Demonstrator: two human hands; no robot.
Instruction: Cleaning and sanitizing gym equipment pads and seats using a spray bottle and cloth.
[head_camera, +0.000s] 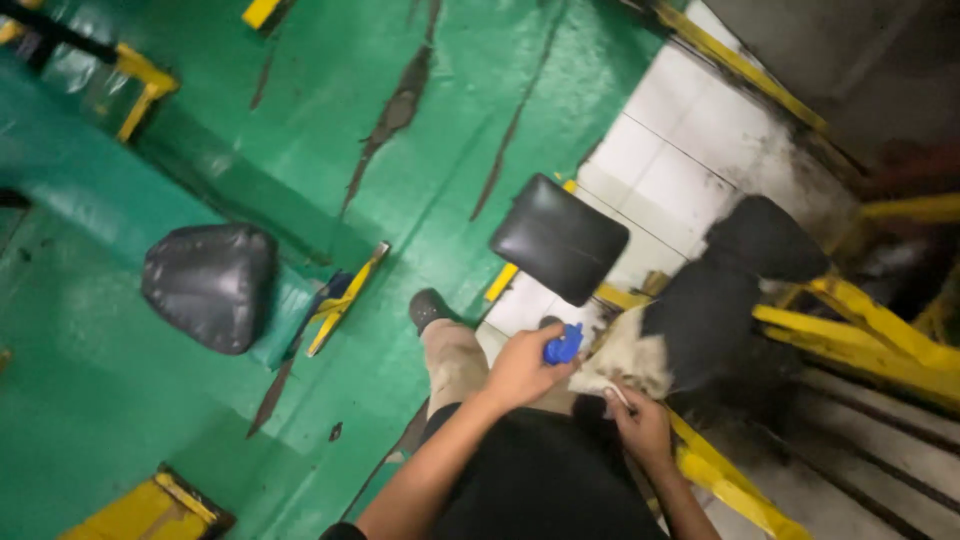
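A blue cap (563, 345) is gripped by the left hand (520, 368); the right hand (640, 425), at 4 o'clock from it, pinches a black-and-white cloth (690, 325). The cap could be dropped onto the green floor (300, 150) if the grip loosens.

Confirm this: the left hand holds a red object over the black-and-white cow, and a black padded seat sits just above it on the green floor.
Not quite. The object in the left hand is blue, not red, as the head view shows. The rest stands: it is held by the black-and-white cow, and the black padded seat sits just above it at the green floor.
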